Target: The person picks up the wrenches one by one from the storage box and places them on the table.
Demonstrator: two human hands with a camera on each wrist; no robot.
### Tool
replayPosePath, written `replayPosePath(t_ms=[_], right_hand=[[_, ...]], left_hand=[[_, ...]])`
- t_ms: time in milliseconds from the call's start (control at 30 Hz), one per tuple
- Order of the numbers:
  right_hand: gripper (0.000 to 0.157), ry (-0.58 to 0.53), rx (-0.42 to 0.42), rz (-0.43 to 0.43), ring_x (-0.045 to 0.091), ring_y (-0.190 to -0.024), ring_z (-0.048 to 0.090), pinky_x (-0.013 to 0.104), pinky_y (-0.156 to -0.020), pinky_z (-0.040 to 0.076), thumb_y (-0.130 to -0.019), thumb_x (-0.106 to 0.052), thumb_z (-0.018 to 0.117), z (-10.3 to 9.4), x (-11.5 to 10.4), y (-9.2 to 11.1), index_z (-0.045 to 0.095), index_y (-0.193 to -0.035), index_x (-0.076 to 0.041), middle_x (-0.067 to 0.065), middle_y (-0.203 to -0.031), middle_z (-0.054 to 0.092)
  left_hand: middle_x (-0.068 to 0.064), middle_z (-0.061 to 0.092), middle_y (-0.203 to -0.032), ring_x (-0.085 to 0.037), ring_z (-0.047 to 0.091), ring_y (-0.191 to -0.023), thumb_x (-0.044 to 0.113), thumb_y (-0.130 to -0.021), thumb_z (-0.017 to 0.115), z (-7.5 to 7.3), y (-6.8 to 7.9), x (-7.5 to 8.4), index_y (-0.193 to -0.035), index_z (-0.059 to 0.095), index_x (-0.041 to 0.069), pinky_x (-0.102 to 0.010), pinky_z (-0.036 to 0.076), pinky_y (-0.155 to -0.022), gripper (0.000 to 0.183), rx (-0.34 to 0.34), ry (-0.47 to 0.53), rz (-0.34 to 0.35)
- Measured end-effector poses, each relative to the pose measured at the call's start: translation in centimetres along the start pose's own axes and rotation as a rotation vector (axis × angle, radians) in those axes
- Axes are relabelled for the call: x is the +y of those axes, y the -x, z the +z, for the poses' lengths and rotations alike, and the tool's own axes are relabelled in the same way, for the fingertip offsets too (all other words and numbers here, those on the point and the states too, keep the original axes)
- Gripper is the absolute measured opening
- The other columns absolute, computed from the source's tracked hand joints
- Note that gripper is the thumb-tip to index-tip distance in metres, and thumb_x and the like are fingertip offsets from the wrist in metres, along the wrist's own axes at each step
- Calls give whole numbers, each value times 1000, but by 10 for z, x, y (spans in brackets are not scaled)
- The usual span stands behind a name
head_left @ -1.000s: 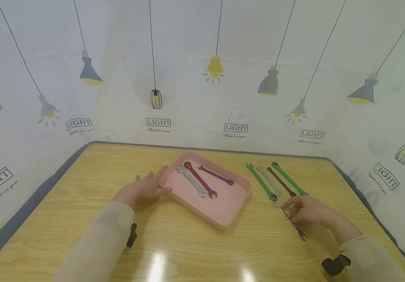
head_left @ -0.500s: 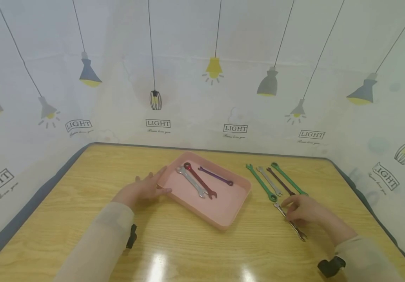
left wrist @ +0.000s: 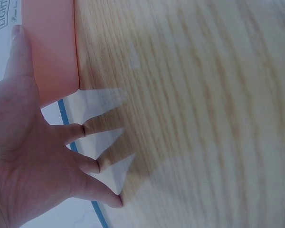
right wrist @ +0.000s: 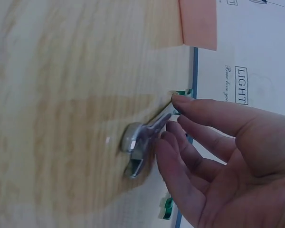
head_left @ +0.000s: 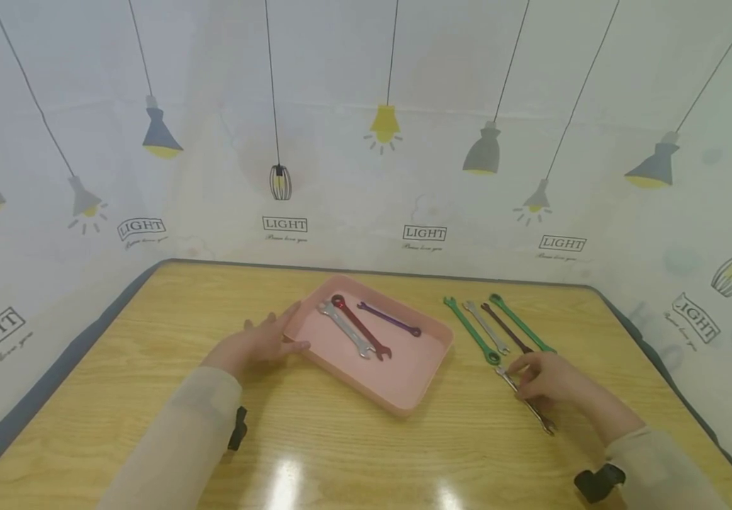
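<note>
At the left corner of the pink tray (head_left: 366, 393), my left hand (head_left: 257, 347) rests against the wall with spread, straight fingers. Inside the tray lie a silver wrench (head_left: 345, 329), a red wrench (head_left: 366, 329) and a small purple wrench (head_left: 387, 319). To the tray's right, my right hand (head_left: 553, 379) pinches another silver wrench (right wrist: 145, 135) by its shaft between thumb and fingers. That wrench slants along the table, its open end toward the near side; the fingers hide part of its shaft.
Beyond the right hand lie a green wrench (head_left: 470, 329), a silver wrench (head_left: 487, 327), a dark purple wrench (head_left: 506, 327) and another green wrench (head_left: 521, 322), roughly parallel. A wooden table (head_left: 353, 453) bears everything. A lamp-print cloth (head_left: 340, 156) stands behind it.
The right hand has shifted slightly left and its fingers have drawn closer round the silver wrench, which stays nearly in place. The left hand and tray hold still.
</note>
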State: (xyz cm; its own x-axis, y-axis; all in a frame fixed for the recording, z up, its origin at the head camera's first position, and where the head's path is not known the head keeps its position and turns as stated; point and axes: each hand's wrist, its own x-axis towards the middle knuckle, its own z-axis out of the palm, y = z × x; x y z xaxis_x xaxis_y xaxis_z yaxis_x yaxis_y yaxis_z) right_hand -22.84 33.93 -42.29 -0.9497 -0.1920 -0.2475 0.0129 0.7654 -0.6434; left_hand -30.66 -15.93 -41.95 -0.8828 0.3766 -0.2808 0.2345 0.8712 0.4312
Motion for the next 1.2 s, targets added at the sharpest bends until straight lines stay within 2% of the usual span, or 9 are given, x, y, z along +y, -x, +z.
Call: replayPosePath(t_ms=[167,267,433,533,633,900,1200], right_hand=[[46,-71,22,14,24,-78,64,39,-66,58,-86,-4,69,-2,-5,-2,54,-128,8,15,-99,63],[48,-154,22,11,25,-76,64,41,-66,59,-89,-6,66,0,-15,-4,51,-132,8,15,-100,61],[48,-198,37,-28,26,-77,63,39,-65,59,-89,-8,68,7,-38,-10,53,-132,6,14,-99,59],[47,-229,13,-74,24,-74,62,39,-62,58,-89,-5,67,12,-50,-15,52,-132,7,13,-96,60],[46,-230,4,-98,23,-72,62,39,-61,58,-88,-5,68,17,-60,-21,54,-131,6,11,-92,61],[41,-205,-23,-117,23,-72,62,39,-62,59,-89,-7,68,31,-88,-34,58,-128,2,13,-95,61],[41,-179,-9,-141,23,-73,64,36,-62,59,-87,-10,72,43,-120,-55,61,-125,2,11,-93,63]], left_hand=[[-26,15,-158,-48,6,-143,54,-98,47,-1,2,2,-158,2,11,-70,-1,-109,86,3,-4,6],[-26,14,-158,-48,6,-143,56,-98,47,-1,0,0,-158,2,12,-71,-2,-108,87,2,-2,2],[-25,12,-158,-47,4,-144,57,-97,47,1,-1,-2,-158,1,15,-70,-3,-109,88,1,13,-17],[-25,12,-158,-47,5,-144,57,-97,47,1,-1,-2,-158,1,15,-70,-3,-109,88,0,16,-23],[-25,13,-158,-47,5,-144,57,-97,47,1,-2,-2,-158,2,14,-69,-3,-109,87,1,13,-24],[-25,14,-158,-47,5,-144,58,-97,47,-1,0,1,-158,2,15,-69,-3,-109,88,0,6,-20],[-27,17,-156,-49,8,-143,55,-98,47,-1,0,0,-158,3,13,-71,-1,-108,86,12,-3,2]])
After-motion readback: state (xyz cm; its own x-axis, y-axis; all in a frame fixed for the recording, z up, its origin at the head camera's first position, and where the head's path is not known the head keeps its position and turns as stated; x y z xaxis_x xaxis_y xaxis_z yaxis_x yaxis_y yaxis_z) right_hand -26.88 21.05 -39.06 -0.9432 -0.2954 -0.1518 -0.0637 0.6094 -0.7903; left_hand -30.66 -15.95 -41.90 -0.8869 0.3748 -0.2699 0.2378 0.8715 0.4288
